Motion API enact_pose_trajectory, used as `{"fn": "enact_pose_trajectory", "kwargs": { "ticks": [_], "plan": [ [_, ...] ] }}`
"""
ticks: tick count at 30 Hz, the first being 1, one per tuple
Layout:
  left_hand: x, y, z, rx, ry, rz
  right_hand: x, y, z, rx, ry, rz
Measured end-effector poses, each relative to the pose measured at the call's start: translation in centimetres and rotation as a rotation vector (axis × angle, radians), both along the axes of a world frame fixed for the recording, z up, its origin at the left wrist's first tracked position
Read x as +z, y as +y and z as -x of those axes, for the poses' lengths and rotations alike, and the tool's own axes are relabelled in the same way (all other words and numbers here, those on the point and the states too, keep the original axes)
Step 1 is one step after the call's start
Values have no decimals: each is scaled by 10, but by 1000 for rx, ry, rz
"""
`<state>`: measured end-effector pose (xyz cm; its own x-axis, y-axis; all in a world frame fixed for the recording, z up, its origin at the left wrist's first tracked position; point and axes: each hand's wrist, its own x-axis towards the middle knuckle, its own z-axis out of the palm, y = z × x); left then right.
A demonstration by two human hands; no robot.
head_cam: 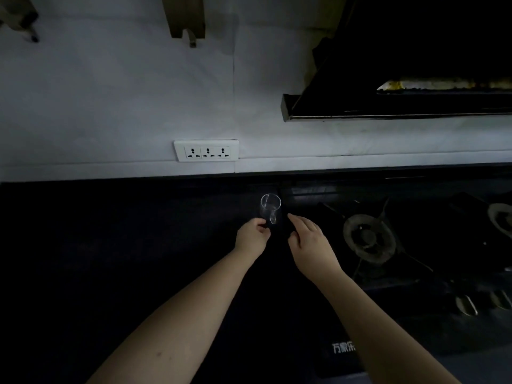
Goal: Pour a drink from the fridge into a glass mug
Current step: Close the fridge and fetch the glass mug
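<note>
A clear, empty glass mug (270, 206) stands upright on the dark countertop (124, 245), close to the wall and just left of the stove. My left hand (252, 236) reaches it from the near side, its fingers curled and pinched at the handle low on the mug. My right hand (306, 236) hovers just right of the mug with its fingers spread, holding nothing and not touching the glass. No drink container is visible in the dim light.
A gas stove with a round burner (368, 238) and front knobs (466, 304) lies to the right, under a black range hood (388, 106). A white triple wall socket (206, 150) sits above the counter's back edge.
</note>
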<state>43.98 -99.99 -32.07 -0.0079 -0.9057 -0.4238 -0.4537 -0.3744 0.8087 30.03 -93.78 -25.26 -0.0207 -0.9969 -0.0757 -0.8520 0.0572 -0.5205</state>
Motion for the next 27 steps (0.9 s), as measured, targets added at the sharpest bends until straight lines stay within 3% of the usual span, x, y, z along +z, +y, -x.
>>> {"fn": "enact_pose_trajectory", "kwargs": {
  "ticks": [6, 16, 27],
  "plan": [
    [-5, -9, 15, 123, 195, -103, -10, -1, 8, -87, -9, -73],
    [-5, -13, 34, 224, 363, -163, -20, -2, 13, -130, -156, -133],
    [11, 5, 8, 142, 307, -20, -22, 9, 4, -350, -637, -226]
  ]
}}
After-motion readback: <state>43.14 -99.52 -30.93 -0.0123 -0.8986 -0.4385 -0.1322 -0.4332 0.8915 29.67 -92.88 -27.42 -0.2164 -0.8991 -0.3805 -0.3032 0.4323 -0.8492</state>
